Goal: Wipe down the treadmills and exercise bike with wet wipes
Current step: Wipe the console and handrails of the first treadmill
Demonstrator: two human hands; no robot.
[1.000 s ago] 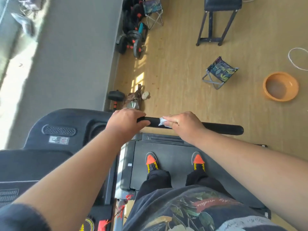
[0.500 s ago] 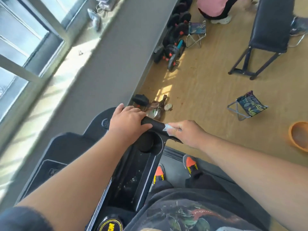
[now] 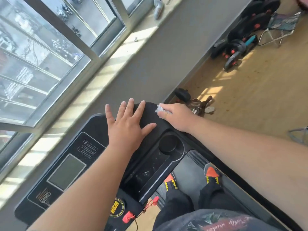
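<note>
At the bottom of the frame the person's shoes (image 3: pixel 211 175) stand on the treadmill belt (image 3: pixel 190 165); a misstep while leaning forward seems the nearest hazard, since both arms reach out over the console (image 3: pixel 93 157). Lower centre, the red safety clip (image 3: pixel 127 217) hangs on its cord, and a sweeping forearm could snag it. The tray (image 3: pixel 146 170) with its round cup holder shows pale specks, so it probably wants wiping yet.

In the middle of the frame the left hand (image 3: pixel 128 129) lies flat and released, fingers spread on the console's top. Just right of it the right hand (image 3: pixel 176 116) pinches the wet wipe (image 3: pixel 159 109) against the console's upper corner. The wipe looks small and crumpled; it may dry out or slip from the fingers, and moisture near the display (image 3: pixel 66 171) would be unwelcome.

Beyond, wooden floor (image 3: pixel 250 97) fills the right side, with dumbbells (image 3: pixel 233 52) and a folding stool (image 3: pixel 281 25) at upper right. A grey wall, sunlit sill and window (image 3: pixel 41 47) occupy the upper left.
</note>
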